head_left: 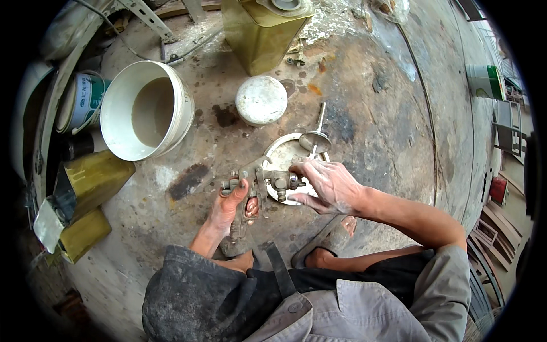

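Stained floor [387, 142] carries all of it, the person low over the work. White bucket [117, 108] off to the left, cloudy greyish liquid [150, 117] in it; olive square tin [250, 40] upright farthest out, white round tub [261, 98] between that tin and the person. White round lid [282, 151] lies flat, nearer in.

Metal spray gun, by its look [279, 179], held up over the lid's left part, front end to the right. Left hand [227, 206] wrapped round its grip side, thumb lying along the body. Right hand [330, 182] curved about the front end, thumb and fingers apart; from where I stand, can't tell whether they press on it.

Stemmed metal disc [310, 138] at the lid's far edge; contact with right hand unclear.

My reading: step in hand is working at the front fittings, turning or wiping. Next move seems to call for a firm left hold and right fingers closing evenly round the dark ring [294, 181], clear of the stem
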Demonstrator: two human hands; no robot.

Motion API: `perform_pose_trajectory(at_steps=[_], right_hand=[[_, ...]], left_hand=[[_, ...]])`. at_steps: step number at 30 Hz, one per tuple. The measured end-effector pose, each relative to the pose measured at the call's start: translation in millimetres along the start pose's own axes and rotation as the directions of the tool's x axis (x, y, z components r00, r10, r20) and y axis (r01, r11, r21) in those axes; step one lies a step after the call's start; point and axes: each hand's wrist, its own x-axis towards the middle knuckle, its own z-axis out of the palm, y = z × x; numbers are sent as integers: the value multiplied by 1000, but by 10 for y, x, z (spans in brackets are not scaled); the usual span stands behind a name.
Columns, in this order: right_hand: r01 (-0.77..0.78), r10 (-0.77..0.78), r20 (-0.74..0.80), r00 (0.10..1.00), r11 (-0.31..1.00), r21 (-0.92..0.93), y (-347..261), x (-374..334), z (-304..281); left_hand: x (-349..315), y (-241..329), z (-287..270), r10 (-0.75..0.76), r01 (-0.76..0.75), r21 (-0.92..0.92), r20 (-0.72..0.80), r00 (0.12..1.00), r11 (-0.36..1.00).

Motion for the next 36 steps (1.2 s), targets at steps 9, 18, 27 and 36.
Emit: perform_pose_trajectory(at_steps=[9, 18, 27, 36], right_hand=[[6, -6, -43, 999, 1000, 4, 171, -40, 191], [-307, 310, 36, 950, 912, 273, -43, 76, 278], [-580, 398, 449, 800, 708, 404, -133, 286, -60], [-312, 290, 115, 950, 890, 332, 51, -2, 130]], left_hand=[[-25, -33, 116, -78, 80, -85, 36, 996, 993], [-23, -3, 165, -100, 93, -120, -57, 993, 988], [34, -32, 18, -95, 95, -71, 2, 996, 993], [75, -101, 70, -185, 182, -149, -7, 983, 972]])
